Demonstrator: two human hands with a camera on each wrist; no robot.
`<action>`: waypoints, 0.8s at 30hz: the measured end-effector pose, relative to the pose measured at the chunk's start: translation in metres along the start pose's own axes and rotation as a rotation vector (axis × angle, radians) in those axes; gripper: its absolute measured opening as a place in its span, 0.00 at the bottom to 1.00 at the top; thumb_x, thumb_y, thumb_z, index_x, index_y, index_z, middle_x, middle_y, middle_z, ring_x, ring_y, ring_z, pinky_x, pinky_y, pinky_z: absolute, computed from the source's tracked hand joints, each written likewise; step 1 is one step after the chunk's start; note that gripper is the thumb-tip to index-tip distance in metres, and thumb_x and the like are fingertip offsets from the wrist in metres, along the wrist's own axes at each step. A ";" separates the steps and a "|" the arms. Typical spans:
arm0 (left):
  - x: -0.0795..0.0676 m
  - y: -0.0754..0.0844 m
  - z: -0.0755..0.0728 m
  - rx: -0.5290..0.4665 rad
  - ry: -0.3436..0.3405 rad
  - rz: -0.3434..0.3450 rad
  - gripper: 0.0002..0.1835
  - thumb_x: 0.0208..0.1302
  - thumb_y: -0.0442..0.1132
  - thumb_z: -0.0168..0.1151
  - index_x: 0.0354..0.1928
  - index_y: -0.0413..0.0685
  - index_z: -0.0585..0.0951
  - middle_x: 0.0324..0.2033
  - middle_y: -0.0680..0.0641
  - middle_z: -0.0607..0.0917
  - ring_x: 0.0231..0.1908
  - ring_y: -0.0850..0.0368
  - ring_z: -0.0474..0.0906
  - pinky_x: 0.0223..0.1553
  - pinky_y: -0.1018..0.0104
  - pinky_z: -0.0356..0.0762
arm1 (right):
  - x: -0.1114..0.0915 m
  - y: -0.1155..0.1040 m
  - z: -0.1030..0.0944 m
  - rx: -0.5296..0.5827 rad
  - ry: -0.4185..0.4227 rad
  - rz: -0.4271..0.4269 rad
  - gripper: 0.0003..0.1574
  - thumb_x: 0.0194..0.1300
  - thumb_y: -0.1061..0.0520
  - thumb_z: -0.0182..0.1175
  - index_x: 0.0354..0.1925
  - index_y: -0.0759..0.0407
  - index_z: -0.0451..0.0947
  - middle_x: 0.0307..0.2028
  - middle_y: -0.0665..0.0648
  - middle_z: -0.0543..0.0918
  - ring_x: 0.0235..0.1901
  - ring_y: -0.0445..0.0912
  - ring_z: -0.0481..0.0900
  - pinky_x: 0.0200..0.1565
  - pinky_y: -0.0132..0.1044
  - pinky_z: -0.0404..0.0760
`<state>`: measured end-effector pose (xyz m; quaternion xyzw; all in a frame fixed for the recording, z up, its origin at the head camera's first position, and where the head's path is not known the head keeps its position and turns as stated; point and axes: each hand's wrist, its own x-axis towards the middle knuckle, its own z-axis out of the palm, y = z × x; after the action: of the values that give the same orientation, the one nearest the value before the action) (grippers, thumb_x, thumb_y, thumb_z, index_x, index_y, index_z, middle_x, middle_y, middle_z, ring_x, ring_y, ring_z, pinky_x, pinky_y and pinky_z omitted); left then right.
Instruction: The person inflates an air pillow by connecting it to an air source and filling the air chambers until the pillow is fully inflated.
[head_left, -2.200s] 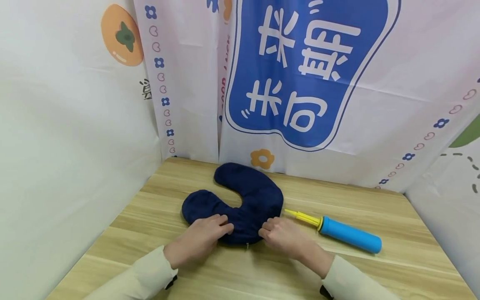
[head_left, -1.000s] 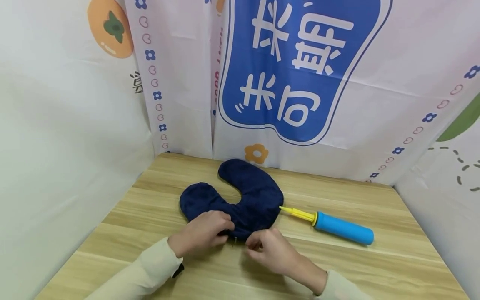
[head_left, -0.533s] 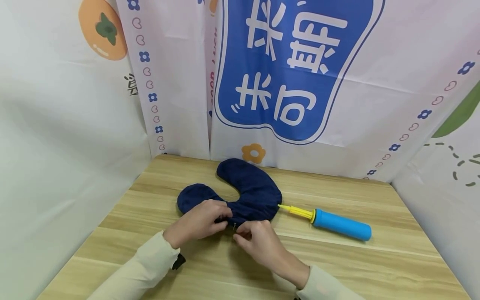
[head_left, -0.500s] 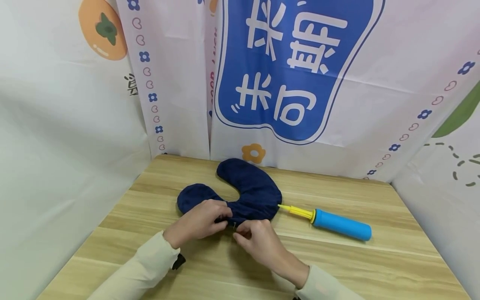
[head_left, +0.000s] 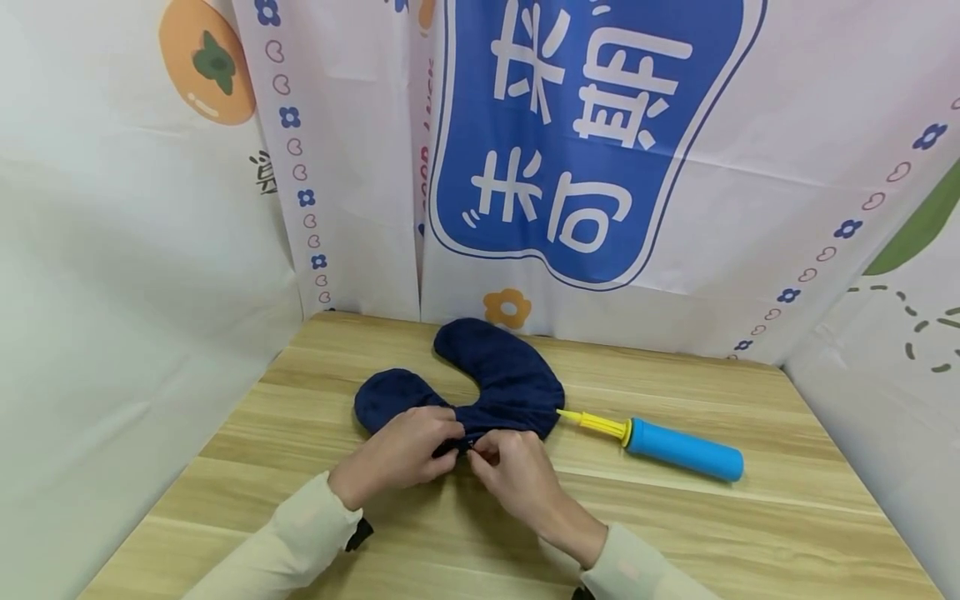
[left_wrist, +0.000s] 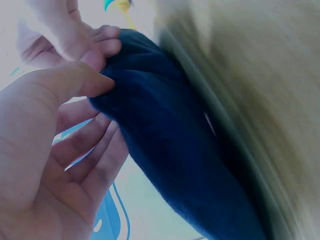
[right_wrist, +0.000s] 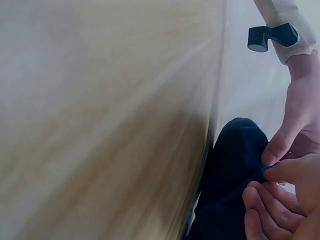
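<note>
A navy blue U-shaped neck pillow (head_left: 517, 375) of plush cloth lies on the table, its opening toward the far left. My left hand (head_left: 405, 446) pinches the near edge between thumb and fingers; the left wrist view shows its thumb pressed on the dark cloth (left_wrist: 165, 130). Close beside it, my right hand (head_left: 521, 475) pinches at the same edge with thumb and forefinger, where a small zipper pull (head_left: 472, 444) barely shows. In the right wrist view the two thumbs nearly meet over the pillow (right_wrist: 230, 185), with the right hand's other fingers curled.
A hand air pump (head_left: 684, 450) with a blue barrel and yellow nozzle lies to the right, its tip against the pillow's right side. Printed white sheets (head_left: 360, 167) hang behind and beside the wooden table (head_left: 675, 533).
My right hand has moved left along the pillow's near edge, up to my left hand. The zipper pull, earlier hanging free between the hands, is now at my right fingertips. The view has shifted slightly.
</note>
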<state>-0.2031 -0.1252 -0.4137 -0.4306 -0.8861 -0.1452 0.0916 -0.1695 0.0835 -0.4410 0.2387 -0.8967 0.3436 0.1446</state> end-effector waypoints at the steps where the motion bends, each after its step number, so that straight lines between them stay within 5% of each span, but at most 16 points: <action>1: 0.000 0.001 0.002 0.006 0.017 -0.005 0.02 0.67 0.38 0.72 0.37 0.52 0.87 0.30 0.55 0.81 0.28 0.68 0.71 0.31 0.74 0.72 | 0.000 0.000 0.000 -0.007 0.001 -0.002 0.04 0.65 0.61 0.74 0.32 0.56 0.90 0.29 0.51 0.92 0.29 0.34 0.87 0.32 0.23 0.82; 7: -0.003 0.003 0.012 0.076 0.113 0.031 0.05 0.66 0.40 0.75 0.40 0.50 0.88 0.32 0.54 0.83 0.31 0.64 0.78 0.32 0.74 0.78 | -0.001 0.000 -0.003 -0.015 -0.010 -0.012 0.06 0.65 0.62 0.72 0.30 0.55 0.88 0.28 0.50 0.91 0.27 0.34 0.85 0.32 0.24 0.81; 17: -0.005 0.008 0.013 0.323 0.227 0.176 0.07 0.63 0.35 0.77 0.29 0.54 0.88 0.25 0.55 0.80 0.27 0.64 0.76 0.29 0.75 0.78 | -0.003 -0.003 -0.014 -0.050 -0.053 -0.052 0.10 0.65 0.62 0.71 0.27 0.53 0.86 0.23 0.46 0.87 0.23 0.28 0.77 0.28 0.22 0.77; 24: -0.006 0.008 0.014 0.383 0.258 0.210 0.08 0.63 0.35 0.77 0.27 0.54 0.88 0.23 0.55 0.79 0.25 0.64 0.75 0.27 0.76 0.76 | -0.003 -0.004 -0.021 -0.050 -0.089 -0.077 0.10 0.64 0.65 0.71 0.26 0.55 0.85 0.22 0.47 0.86 0.22 0.29 0.77 0.27 0.22 0.76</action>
<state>-0.1932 -0.1200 -0.4273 -0.4731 -0.8287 -0.0182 0.2984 -0.1631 0.0961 -0.4248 0.2844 -0.9006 0.3045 0.1238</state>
